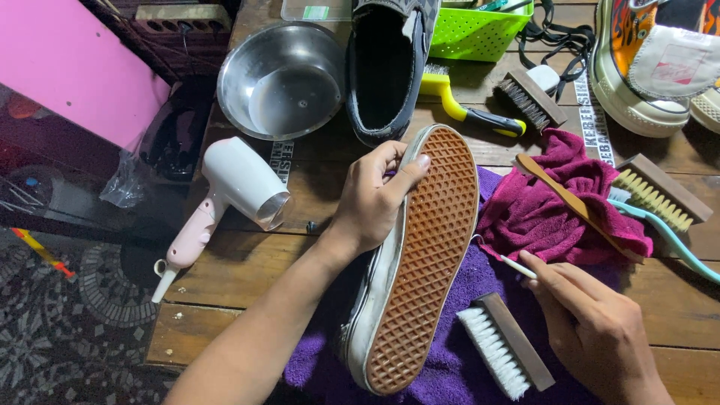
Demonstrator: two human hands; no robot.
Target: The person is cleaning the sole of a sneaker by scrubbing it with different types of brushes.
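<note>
Sneaker sole-up, tan waffle rubber (424,255), centre frame, clasped by your left hand (371,199); right hand (592,326) pinches thin white-handled brush (510,262)—scrubbing is next.

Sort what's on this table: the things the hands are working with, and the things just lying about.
In hand: upturned shoe gripped by left hand; small toothbrush under right hand.

Lying about: hair dryer, steel bowl, green basket, white-bristled brush, magenta towel.

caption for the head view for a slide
Left hand holds a sneaker sole-up on purple cloth; right hand pinches a small brush.
</note>
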